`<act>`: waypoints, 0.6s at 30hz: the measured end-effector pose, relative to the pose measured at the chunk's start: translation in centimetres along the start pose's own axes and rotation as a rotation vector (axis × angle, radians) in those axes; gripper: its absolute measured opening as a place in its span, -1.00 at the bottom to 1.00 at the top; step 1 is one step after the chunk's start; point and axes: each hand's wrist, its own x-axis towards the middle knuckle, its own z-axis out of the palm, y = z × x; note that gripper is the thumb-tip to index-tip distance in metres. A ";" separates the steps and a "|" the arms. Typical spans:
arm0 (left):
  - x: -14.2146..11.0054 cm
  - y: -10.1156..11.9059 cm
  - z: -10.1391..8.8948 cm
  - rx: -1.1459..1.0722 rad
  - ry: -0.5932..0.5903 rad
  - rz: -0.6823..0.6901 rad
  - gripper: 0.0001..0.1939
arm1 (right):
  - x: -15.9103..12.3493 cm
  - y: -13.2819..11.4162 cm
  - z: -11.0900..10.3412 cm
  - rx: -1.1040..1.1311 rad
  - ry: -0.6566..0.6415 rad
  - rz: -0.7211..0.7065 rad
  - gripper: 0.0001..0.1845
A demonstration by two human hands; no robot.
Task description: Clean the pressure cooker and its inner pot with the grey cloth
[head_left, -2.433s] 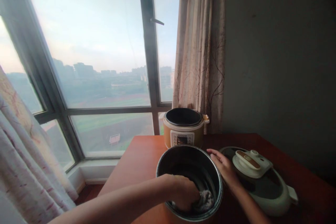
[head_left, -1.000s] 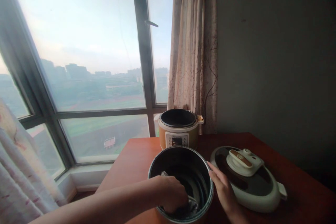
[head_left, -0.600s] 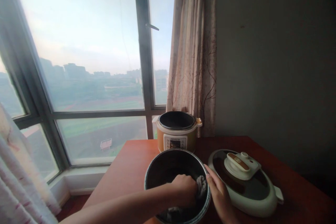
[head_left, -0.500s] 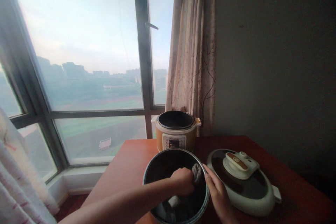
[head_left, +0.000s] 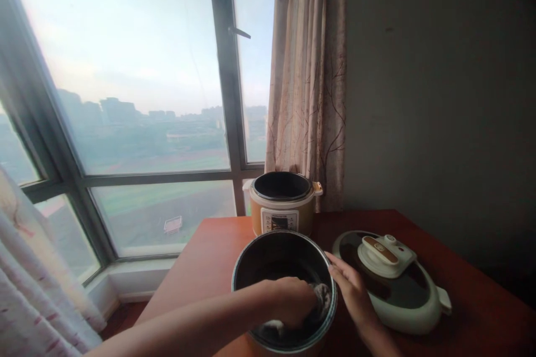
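My left hand (head_left: 296, 302) reaches down inside a dark round inner pot (head_left: 235, 276). Its fingers are closed around a grey cloth (head_left: 322, 300), which presses against the right side of the inner wall. A pale end of the cloth shows below the hand, near the pot's bottom. On the outside right, my right hand (head_left: 350, 290) grips the pot's rim, thumb and fingers at the edge. Part of the pot's bottom is hidden by my left forearm.
Just behind the pot stands an electric pressure cooker body (head_left: 255, 213) with a control panel. Its lid (head_left: 412, 321), with a brown-topped handle, lies to the right on the reddish wooden table (head_left: 188, 268). Beyond are a window, a curtain (head_left: 301, 67) and a dark wall.
My left hand has moved the cloth slightly down and right along the inner wall. The right hand stays at the rim, its fingers shifted a little. The view has tilted slightly.
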 end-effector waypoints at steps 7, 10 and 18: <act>-2.4 -0.6 0.1 0.243 -0.080 0.147 -0.89 | 2.6 -2.2 -0.6 0.084 -0.141 0.123 -0.36; -2.1 -1.1 0.8 0.183 -0.043 0.148 -0.87 | 3.4 -2.2 -0.8 0.091 -0.171 0.119 -0.38; -1.0 -2.1 1.2 0.099 0.008 0.081 -0.80 | 0.3 -0.8 -0.7 -0.151 0.173 -0.017 -0.30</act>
